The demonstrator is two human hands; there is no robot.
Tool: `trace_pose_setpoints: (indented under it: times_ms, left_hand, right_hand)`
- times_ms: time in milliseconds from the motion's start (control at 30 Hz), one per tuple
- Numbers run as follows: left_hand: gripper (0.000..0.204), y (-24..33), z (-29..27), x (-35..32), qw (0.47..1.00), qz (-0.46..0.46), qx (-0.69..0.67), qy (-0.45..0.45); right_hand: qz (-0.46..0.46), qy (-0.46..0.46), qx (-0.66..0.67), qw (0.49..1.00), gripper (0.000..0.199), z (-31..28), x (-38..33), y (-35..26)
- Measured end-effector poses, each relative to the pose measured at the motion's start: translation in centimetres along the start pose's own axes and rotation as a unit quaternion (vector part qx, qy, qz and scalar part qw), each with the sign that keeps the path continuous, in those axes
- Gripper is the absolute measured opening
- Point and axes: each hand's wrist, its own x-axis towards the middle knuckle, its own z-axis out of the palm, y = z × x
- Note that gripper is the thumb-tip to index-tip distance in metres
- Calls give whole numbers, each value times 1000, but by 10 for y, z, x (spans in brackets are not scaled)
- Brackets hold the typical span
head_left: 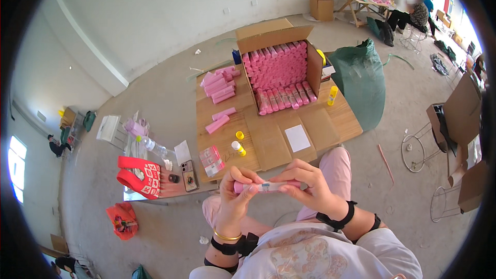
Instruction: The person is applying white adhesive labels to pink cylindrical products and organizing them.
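Note:
Between my two hands is a small pink roll with a whitish printed label around its middle (267, 187). My left hand (234, 195) pinches its left end, with the thumb in front. At the other end, the fingers and thumb of my right hand (310, 187) close on the roll and the label. Just beyond my hands, a white and yellow glue stick (239, 149) stands uncapped by its yellow cap (239, 135). A stack of pink and white labels (212, 160) lies at the table's near left corner. Loose pink rolls (219, 87) are piled farther back.
An open cardboard box (318, 67) of wrapped pink rolls stands on the wooden table (204, 116). A flat cardboard sheet (267, 144) bears a white paper (297, 138). Another glue stick (332, 95) stands right. A green sack (361, 85) sits beside the table; a phone (189, 175) lies left.

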Motion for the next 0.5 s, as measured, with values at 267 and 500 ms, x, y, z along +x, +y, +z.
trace_pose_setpoints:
  times_ms: [267,500]
  left_hand:
    - [29,-28,-21,11,992,49,-25,113]
    - [24,-62,-60,7,973,-153,0,171]
  right_hand:
    - [-3,86,-15,996,23,23,7,33]
    - [66,110,-43,991,20,62,30,81]
